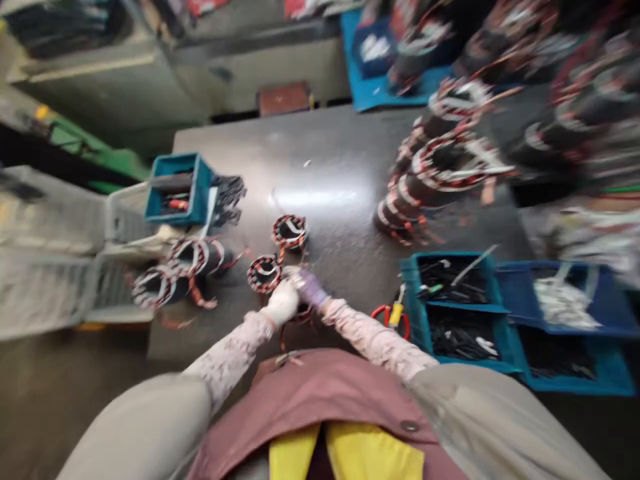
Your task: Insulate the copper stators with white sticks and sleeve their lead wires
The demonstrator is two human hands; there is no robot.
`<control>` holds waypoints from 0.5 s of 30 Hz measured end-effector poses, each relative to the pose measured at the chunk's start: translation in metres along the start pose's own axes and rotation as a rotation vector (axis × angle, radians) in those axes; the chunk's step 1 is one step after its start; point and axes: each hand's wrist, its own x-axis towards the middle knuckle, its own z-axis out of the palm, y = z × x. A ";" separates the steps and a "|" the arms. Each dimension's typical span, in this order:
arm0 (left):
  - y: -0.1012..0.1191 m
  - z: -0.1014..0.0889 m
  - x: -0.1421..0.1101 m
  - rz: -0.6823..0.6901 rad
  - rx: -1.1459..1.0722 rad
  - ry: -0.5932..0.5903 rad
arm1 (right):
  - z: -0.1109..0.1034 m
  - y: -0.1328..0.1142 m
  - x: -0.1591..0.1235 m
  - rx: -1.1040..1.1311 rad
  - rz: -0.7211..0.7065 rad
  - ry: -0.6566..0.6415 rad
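Observation:
My left hand (pixel 283 301), in a white glove, and my right hand (pixel 307 288), in a purple and white glove, meet close in front of my body. Both look closed, but blur and the gloves hide what the fingers grip. Beneath them a wound motor stator (pixel 303 315) with reddish wire shows only in part. Just beyond my left hand stands another stator (pixel 264 274), its ring of wire laced in white and black. A third stator (pixel 291 231) is upright behind it, with white strips inside.
More stators (pixel 187 257) stand at the left, and tall stacks of them (pixel 440 167) at the right. Teal bins (pixel 415 293) with black pieces and red-handled scissors (pixel 395 315) are right of me. A blue bin (pixel 200 190) sits back left on the metal table (pixel 345 153).

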 end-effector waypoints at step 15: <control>0.109 -0.028 0.008 0.263 -1.106 -0.639 | -0.139 -0.011 -0.177 -0.469 -0.166 0.257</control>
